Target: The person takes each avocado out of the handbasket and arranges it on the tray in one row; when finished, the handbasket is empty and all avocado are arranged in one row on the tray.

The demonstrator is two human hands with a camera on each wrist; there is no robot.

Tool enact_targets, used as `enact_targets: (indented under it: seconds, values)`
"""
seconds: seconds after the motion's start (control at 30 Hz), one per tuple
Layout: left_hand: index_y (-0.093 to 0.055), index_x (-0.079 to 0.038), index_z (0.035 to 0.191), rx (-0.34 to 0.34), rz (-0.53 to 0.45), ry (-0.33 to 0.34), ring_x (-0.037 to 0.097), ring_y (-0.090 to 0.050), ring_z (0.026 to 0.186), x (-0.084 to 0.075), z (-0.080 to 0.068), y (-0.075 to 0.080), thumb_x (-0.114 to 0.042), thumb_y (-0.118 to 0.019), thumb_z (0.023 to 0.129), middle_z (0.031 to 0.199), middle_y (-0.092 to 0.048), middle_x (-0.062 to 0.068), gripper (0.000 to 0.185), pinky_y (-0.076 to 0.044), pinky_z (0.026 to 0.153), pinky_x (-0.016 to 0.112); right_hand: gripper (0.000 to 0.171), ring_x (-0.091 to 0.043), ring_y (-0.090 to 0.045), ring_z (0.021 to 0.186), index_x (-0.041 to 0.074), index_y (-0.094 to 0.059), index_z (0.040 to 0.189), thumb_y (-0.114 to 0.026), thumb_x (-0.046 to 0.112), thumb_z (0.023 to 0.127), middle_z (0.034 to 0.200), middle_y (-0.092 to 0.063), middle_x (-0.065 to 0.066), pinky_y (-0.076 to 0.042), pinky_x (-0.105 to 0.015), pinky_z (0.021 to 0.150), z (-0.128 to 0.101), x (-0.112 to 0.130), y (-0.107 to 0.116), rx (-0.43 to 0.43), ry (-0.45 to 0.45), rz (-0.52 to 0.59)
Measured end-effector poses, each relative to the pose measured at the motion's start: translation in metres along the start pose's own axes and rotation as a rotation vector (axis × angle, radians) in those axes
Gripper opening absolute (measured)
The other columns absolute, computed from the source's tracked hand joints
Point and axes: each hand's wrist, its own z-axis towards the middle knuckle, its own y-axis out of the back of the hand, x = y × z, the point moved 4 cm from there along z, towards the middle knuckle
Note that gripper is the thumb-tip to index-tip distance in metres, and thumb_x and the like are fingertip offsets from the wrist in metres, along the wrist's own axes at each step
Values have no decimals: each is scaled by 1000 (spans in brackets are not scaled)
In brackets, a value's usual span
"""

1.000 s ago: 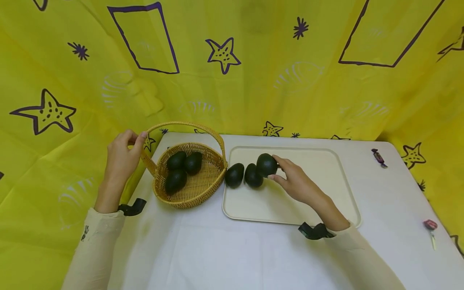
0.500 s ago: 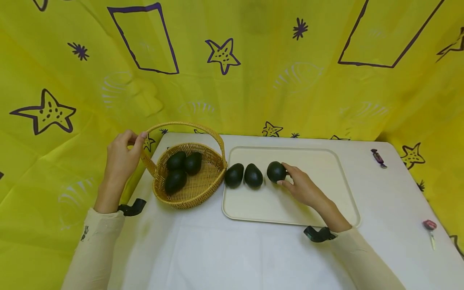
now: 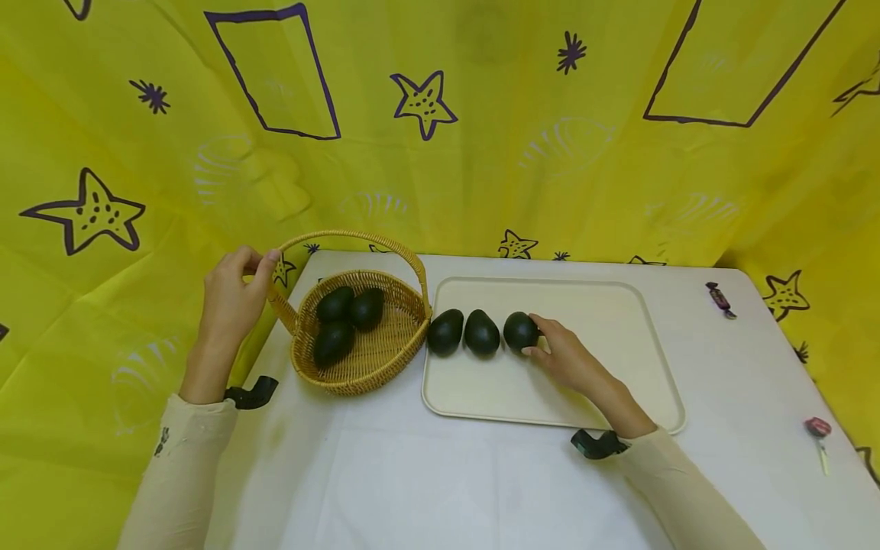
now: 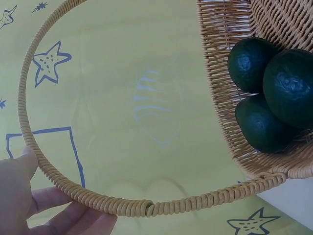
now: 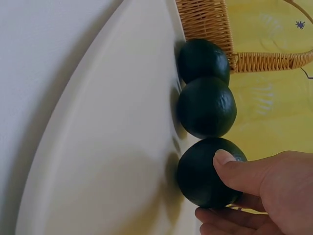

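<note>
My left hand (image 3: 236, 294) grips the arched handle (image 4: 98, 201) of a wicker basket (image 3: 371, 378) between thumb and fingers. Inside the basket lie three dark green avocados (image 4: 289, 88), bunched toward its left side. In my right hand (image 3: 567, 359) an avocado (image 3: 520, 331) is pinched between thumb and fingers, low over the cream tray (image 3: 550, 409). Left of it on the tray sit two more avocados, the middle one (image 3: 481, 333) and the one beside the basket (image 3: 445, 332). The right wrist view shows my thumb on the near side of the held avocado (image 5: 205, 178).
A wrapped candy (image 3: 720, 300) lies at the back right of the white table (image 3: 426, 481). Nearer the right edge is a lollipop (image 3: 817, 431). A yellow patterned cloth (image 3: 481, 176) hangs behind and beside the table.
My right hand first moved right with its avocado, away from above the middle one, then lowered it toward the tray and slightly left. My left hand stayed on the handle.
</note>
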Motion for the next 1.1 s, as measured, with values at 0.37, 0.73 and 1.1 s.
enact_targets:
  seconds: [0.37, 0.73, 1.1]
  values:
    - [-64, 3, 103, 1, -2, -9, 45, -61, 111, 1, 1, 0, -43, -55, 110, 111, -65, 25, 47, -46, 99, 62, 64, -55, -41, 144, -11, -37, 155, -68, 9, 103, 154, -44, -37, -34, -66, 119, 2, 2, -4, 5, -3, -7]
    - [-64, 2, 103, 1, 5, -2, 44, -61, 112, 1, 3, 0, -47, -53, 110, 111, -65, 25, 50, -46, 97, 62, 63, -52, -44, 144, -9, -39, 155, -69, 9, 102, 154, -47, -34, -35, -65, 119, 3, 2, -3, 6, -8, -5]
    - [-64, 2, 102, 1, 3, -1, 45, -61, 112, 1, 2, 0, -45, -54, 110, 111, -65, 25, 48, -46, 98, 62, 73, -54, -49, 138, -9, -35, 157, -75, 15, 99, 150, -49, -37, -39, -66, 115, 0, 3, 0, 21, -25, -22]
